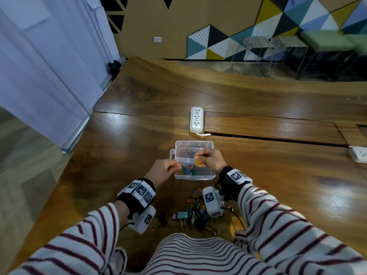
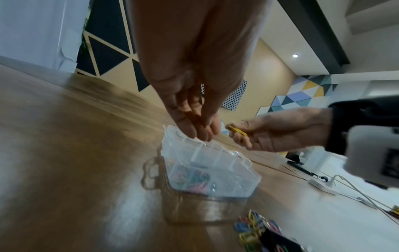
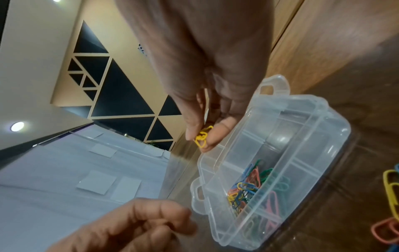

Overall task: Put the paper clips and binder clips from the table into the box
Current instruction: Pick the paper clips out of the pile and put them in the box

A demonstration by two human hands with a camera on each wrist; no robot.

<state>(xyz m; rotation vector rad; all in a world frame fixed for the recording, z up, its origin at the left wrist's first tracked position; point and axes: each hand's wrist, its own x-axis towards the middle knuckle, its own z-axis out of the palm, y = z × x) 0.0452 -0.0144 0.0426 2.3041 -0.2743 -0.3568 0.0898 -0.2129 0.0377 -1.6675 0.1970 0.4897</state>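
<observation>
Head view is showing a clear plastic box (image 1: 194, 147) sitting open on a wooden table (image 1: 119, 147), with both hands reaching over it. The right hand (image 1: 210, 161) is pinching a yellow paper clip (image 1: 197, 162) between thumb and fingertip, holding it just above the box; the right wrist view is showing the same clip (image 3: 201, 136) caught between the fingertips over the box's rim (image 3: 336, 129). The left hand (image 1: 162, 171) is hovering at the box's near left corner with its fingers loosely curled and holding nothing that can be seen; in the left wrist view its fingers (image 2: 194, 126) are pointing down toward the box (image 2: 215, 170). A cluster of coloured paper clips (image 1: 186, 169) is lying in the near compartment. More paper clips (image 1: 195, 197) and a heap of binder clips (image 1: 196, 217) are lying on the table between the box and the person, with one black binder clip (image 1: 161, 220) lying a little apart to the left. A white power strip (image 1: 196, 120) is lying beyond the box.
</observation>
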